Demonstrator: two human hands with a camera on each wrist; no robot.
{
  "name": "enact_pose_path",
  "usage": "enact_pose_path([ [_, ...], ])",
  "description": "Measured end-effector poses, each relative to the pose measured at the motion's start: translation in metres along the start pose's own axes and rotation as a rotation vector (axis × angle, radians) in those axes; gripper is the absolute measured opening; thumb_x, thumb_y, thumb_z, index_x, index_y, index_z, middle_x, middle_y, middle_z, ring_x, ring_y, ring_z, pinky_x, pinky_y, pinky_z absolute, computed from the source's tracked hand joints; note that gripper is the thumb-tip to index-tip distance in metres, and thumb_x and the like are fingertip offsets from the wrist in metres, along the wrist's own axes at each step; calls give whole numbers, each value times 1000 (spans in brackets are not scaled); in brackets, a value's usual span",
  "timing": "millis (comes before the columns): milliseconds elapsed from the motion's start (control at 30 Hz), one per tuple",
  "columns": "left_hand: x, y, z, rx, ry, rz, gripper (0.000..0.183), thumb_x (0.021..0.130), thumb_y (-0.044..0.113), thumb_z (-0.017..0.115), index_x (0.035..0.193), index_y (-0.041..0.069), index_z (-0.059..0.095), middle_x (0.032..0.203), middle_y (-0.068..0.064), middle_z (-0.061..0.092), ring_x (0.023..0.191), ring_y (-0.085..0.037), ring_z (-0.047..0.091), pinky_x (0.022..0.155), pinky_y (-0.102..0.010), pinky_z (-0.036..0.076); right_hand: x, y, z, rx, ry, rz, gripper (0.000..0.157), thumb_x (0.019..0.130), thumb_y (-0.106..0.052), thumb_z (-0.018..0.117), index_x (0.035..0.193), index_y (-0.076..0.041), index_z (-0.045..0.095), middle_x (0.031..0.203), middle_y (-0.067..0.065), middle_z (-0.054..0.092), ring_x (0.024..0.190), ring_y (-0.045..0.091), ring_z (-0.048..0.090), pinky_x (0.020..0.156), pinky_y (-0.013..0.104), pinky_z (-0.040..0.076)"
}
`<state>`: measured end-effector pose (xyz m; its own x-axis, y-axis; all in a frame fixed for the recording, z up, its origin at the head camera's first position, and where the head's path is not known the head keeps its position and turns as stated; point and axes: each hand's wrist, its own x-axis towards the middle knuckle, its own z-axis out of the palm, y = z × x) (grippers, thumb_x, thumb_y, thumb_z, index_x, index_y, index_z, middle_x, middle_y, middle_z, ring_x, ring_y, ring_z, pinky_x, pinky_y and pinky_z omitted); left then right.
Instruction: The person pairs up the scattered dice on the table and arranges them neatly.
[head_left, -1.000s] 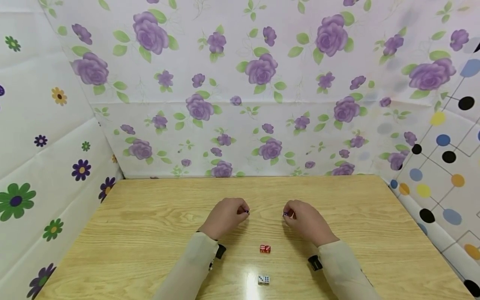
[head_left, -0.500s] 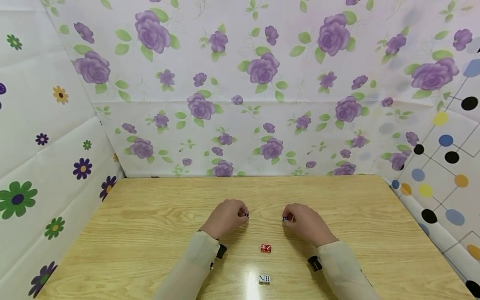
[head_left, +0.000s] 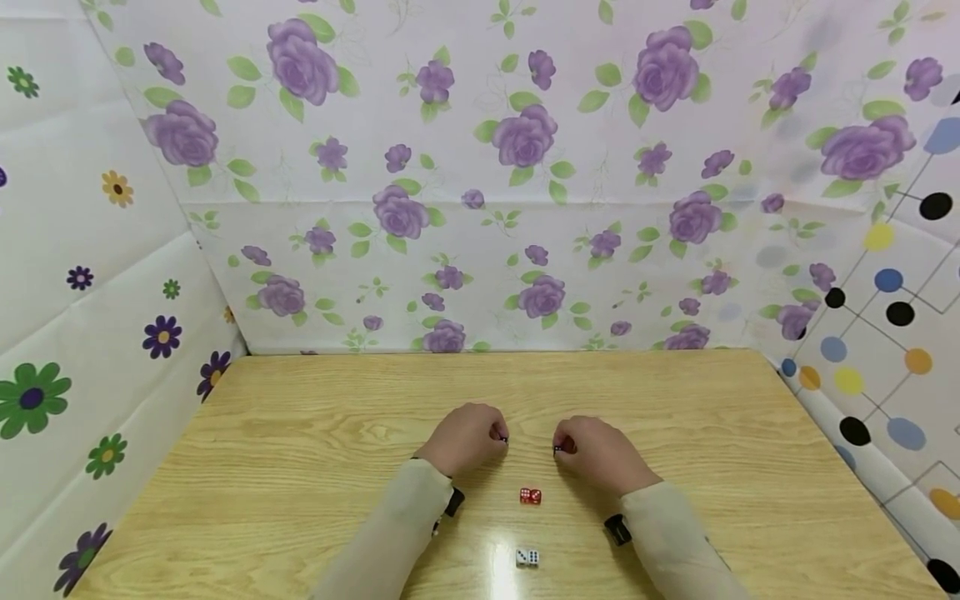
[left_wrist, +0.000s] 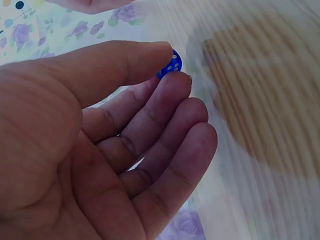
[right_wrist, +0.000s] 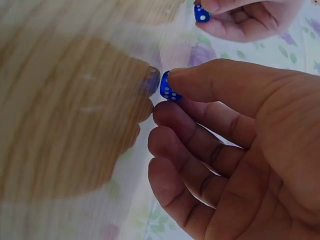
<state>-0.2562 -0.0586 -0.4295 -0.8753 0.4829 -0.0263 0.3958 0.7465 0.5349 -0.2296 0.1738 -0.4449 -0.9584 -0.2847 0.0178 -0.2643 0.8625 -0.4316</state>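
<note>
My left hand (head_left: 467, 440) pinches a blue die (left_wrist: 173, 64) with white dots between thumb and fingers; much of the die is hidden by the fingertips. Across from it, my right hand (head_left: 603, 452) holds a second blue die (right_wrist: 169, 87) in the same kind of pinch, just above the wooden table. A small gap parts the two hands in the head view. Nearer the body, between the forearms, two red dice (head_left: 530, 497) lie side by side. Closer still sit two white dice (head_left: 527, 558), also side by side.
The light wooden table (head_left: 300, 467) has a glossy top that reflects the hands. Behind it stands a white cloth (head_left: 465, 250) with purple flowers. Patterned cloths also border the left and right sides. A black band (head_left: 618, 529) is on the right wrist.
Both hands have come closer together and slightly nearer the body, each with its blue die still pinched. The red and white dice have stayed in place.
</note>
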Motion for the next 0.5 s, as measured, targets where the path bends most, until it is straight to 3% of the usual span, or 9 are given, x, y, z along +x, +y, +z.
enact_pose_path([
  [500, 12, 11, 11, 56, -23, 25, 4, 91, 12, 76, 89, 15, 75, 87, 8, 69, 77, -7, 60, 76, -29, 53, 8, -12, 6, -45, -2, -76, 13, 89, -8, 77, 83, -17, 70, 78, -8, 60, 74, 11, 53, 71, 35, 49],
])
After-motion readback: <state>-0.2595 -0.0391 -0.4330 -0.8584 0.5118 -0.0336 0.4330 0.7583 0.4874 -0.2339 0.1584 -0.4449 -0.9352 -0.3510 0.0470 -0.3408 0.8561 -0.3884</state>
